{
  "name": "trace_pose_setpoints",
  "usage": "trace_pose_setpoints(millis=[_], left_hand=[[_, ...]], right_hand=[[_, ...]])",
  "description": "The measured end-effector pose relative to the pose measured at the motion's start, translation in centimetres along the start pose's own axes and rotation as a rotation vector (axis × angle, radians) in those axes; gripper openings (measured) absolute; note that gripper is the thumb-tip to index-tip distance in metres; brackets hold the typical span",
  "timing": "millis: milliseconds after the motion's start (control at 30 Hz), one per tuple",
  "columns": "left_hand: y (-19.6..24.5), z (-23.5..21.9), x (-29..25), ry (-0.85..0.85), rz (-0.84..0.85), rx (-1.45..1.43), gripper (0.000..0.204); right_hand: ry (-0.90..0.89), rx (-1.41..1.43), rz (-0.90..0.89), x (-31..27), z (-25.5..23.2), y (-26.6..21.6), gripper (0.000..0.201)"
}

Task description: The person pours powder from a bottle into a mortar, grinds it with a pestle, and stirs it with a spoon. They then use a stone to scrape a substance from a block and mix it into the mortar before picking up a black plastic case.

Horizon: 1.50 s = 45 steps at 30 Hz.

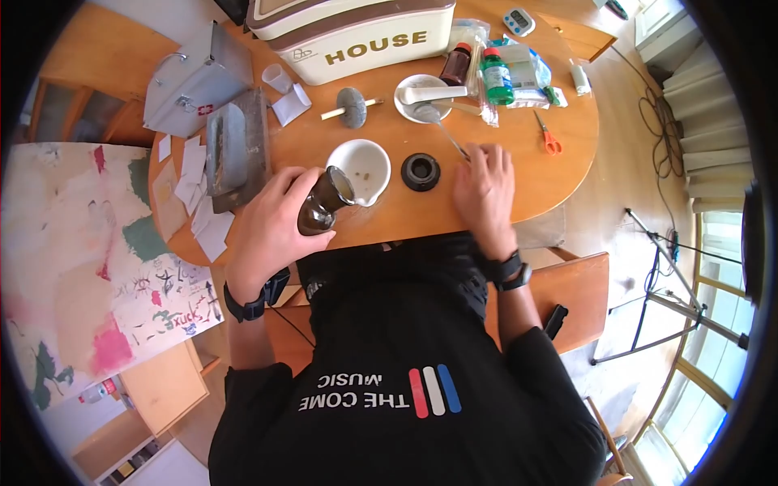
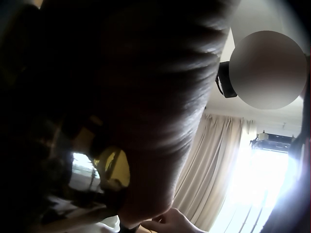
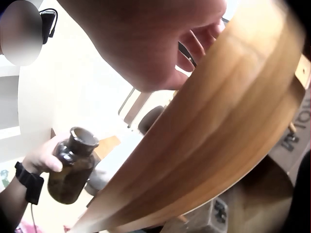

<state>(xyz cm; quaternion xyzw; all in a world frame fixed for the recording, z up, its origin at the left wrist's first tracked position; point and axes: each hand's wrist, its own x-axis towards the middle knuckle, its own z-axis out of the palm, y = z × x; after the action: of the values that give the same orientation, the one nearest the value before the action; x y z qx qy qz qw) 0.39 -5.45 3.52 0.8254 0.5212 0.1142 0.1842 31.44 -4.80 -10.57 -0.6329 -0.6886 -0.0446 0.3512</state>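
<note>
My left hand (image 1: 275, 219) grips a dark brown glass bottle (image 1: 316, 212), its open mouth tilted towards the white spouted mortar (image 1: 365, 154), which has a few small bits inside. In the right wrist view the bottle (image 3: 72, 170) is held around its side by the left hand (image 3: 43, 158). My right hand (image 1: 486, 190), over the table's near right part, pinches the handle end of a metal spoon (image 1: 442, 127); the spoon's bowl lies at a white dish (image 1: 402, 104). Between the two hands sits a round black stopper (image 1: 421, 172). The left wrist view is mostly dark palm.
On the table (image 1: 535, 182) stand a HOUSE box (image 1: 365, 49), a metal case (image 1: 190, 85), a grey lidded tray (image 1: 227, 150), a stone wheel on a stick (image 1: 352, 108), brown and green bottles (image 1: 497, 77), orange scissors (image 1: 551, 143), a timer (image 1: 519, 22) and paper slips (image 1: 190, 174).
</note>
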Motion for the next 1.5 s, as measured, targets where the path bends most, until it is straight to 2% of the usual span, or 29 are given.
trace_pose_setpoints(millis=[100,300,467,533,633,733,900,1000,1033,1167,1267,1400,1500], left_hand=[[-0.4,-0.3,0.0,0.032,0.06,0.026,0.076],[-0.5,-0.5,0.2,0.053,0.094,0.046,0.075],[-0.6,-0.9,0.6,0.004,0.074,0.036,0.076],[-0.8,-0.9,0.8,-0.009,0.085,0.032,0.076],[-0.4,-1.2,1.0,-0.052,0.07,0.002,0.077],[0.0,-1.6,1.3,-0.093,0.073,-0.055,0.079],[0.4,-1.9,1.6,-0.098,0.139,-0.089,0.078],[0.2,-2.3,1.8,-0.112,0.173,-0.083,0.078],[0.0,-2.3,2.0,-0.117,0.178,-0.084,0.079],[-0.9,-2.8,2.4,-0.171,0.197,-0.146,0.082],[-0.9,-3.4,2.5,-0.231,0.258,-0.19,0.082],[-0.7,-3.2,2.6,-0.271,0.32,-0.19,0.082],[-0.4,-3.7,2.9,-0.3,0.25,-0.159,0.082]], right_hand=[[-0.103,0.004,0.019,0.4,0.9,1.6,0.014],[-0.123,-0.047,-0.034,0.8,0.4,1.6,0.007],[0.13,0.262,0.042,0.0,-1.3,1.6,0.011],[0.099,0.343,0.075,-0.2,-4.0,0.7,0.014],[-0.18,0.701,0.369,-0.9,-8.4,-1.8,0.013],[-0.201,0.978,0.36,-1.0,-9.7,-3.9,0.013],[-0.252,1.033,0.311,0.0,-9.5,-5.6,0.02],[-0.259,0.884,0.057,1.4,-8.4,-6.3,0.024],[-0.218,0.815,-0.092,1.8,-7.8,-6.0,0.032],[-0.192,0.649,-0.534,4.2,-6.3,-5.9,0.046],[-0.19,0.58,-0.795,5.4,-6.1,-6.6,0.047],[-0.211,0.645,-0.835,6.4,-5.0,-6.9,0.05],[-0.339,0.658,-0.688,6.4,-4.8,-6.9,0.043]])
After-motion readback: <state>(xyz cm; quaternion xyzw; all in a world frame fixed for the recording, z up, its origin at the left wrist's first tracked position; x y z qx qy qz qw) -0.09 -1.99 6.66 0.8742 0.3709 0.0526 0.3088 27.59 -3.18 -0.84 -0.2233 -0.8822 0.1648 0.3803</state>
